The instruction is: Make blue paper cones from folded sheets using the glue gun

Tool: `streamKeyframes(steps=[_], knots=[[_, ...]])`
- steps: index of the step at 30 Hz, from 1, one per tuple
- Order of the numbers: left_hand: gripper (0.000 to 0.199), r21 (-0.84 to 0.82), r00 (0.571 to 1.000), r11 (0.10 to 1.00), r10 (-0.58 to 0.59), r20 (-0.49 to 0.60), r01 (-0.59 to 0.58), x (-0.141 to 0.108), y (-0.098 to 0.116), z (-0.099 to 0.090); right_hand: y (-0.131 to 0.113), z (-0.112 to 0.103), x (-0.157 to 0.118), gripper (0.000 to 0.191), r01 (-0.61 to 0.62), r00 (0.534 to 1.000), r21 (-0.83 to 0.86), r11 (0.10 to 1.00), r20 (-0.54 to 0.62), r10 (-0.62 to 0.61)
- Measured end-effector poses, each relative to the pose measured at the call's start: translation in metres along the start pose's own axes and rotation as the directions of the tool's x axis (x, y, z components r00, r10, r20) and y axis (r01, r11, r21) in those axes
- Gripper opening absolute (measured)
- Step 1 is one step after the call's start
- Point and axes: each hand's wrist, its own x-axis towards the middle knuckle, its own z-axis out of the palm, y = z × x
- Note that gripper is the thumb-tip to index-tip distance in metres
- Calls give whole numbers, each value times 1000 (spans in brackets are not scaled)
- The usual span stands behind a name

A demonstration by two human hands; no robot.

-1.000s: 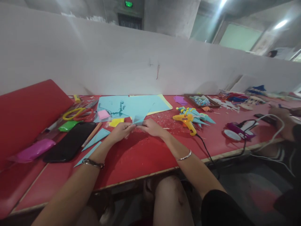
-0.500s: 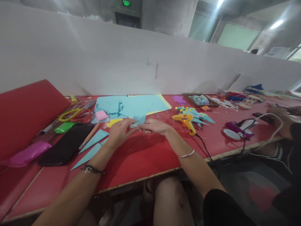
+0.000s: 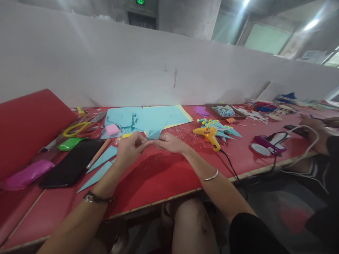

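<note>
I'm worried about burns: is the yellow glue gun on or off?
On, it seems: the yellow glue gun has an orange light glowing on its body. How hot it is, I cannot tell.

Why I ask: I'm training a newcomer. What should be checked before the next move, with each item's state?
1. Blue paper in hand: ok; left hand and right hand meet at its near edge.
2. Glue gun apart from the hands: ok; it lies to their right.
3. Glue gun cool: cannot tell; its orange light glows.
4. Table free of scraps: not ok; small bits lie beyond the right hand.
5. Paper's fold neat: cannot tell; fingers cover part.
</note>
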Motion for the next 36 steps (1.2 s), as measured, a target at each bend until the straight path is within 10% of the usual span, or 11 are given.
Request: streamKeyframes(steps=[11,23,31,36], knots=[[24,-321,984,930,-165,63,177,5,11,-3,5,9,6,30,197,966,-397,896,-76,-246],[13,-427,976,878,-196,90,216,10,6,4,-1,15,5,37,2,980,-729,684,-134,-146],[38,70,989,987,-148,1,148,4,3,8,-1,20,5,41,-119,982,-808,576,-182,-52],[38,51,982,982,-186,39,184,7,3,7,4,19,6,41,-99,977,-805,585,-191,-97]])
